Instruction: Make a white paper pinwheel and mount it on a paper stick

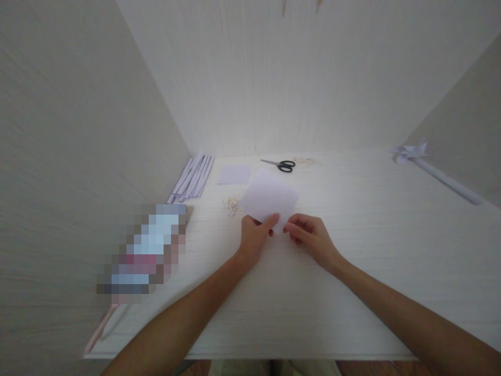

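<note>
My left hand [256,235] pinches a square sheet of white paper [268,194] near its lower corner, thumb on top. The sheet is turned so that one corner points toward me. Just right of that corner is my right hand [307,235], its thumb and fingertips pressed together. Whether anything is between those fingertips is too small to make out. Beyond the sheet lies a pair of scissors [279,165] with black handles. Another square of white paper [234,174] lies flat to the left, behind a small pile of pale bits [231,205].
Several rolled white paper sticks [191,177] lie at the back left. At the right wall rests a paper pinwheel [409,151] on a white stick. More pale bits [305,161] are beside the scissors. A blurred-out object [146,253] stands along the left edge.
</note>
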### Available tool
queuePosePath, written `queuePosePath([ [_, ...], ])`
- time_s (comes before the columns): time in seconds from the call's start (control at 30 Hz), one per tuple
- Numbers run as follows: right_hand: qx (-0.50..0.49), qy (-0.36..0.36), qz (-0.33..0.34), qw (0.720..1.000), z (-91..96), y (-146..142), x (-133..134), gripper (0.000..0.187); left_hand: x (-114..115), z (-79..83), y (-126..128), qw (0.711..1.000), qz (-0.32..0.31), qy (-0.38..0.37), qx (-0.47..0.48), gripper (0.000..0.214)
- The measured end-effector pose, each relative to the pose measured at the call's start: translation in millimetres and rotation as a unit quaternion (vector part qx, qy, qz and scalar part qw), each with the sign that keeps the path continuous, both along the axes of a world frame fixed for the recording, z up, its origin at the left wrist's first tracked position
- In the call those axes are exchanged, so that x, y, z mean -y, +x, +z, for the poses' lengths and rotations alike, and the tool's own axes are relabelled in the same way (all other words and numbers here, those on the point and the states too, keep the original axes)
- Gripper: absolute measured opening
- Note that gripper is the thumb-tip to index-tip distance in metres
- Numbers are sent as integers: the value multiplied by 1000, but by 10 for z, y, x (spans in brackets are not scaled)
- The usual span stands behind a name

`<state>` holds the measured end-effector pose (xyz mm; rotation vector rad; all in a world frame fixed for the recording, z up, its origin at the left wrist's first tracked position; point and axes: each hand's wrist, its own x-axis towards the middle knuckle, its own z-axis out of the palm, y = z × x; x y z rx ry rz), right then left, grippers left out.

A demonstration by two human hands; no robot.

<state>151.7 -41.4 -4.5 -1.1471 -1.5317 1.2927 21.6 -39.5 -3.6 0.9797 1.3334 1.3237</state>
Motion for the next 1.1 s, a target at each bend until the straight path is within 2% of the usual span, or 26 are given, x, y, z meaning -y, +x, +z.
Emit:
queuePosePath([
  [0.17,69,4,-4,998,-19,-32,-13,28,24,34,4,999,-7,-10,-34,26],
  [0.4,50,28,-15,998,-80,-14,-32,24,19,-15,-4,999,-18,-1,-40,24],
  [0.63,48,14,-19,999,-17,-32,-15,25,16,-35,-12,999,-26,-15,-39,32],
  [0.77,63,25,-18,998,-36,-34,-23,27,17,-9,-15,999,-25,-21,-31,38],
  [0.93,100,21,-26,994,-91,-27,-29,30,33,31,6,999,-27,-12,-14,36],
  [1.1,95,17,-24,995,-85,-15,-30,28,12,-10,-1,1000,-19,-5,-4,35],
])
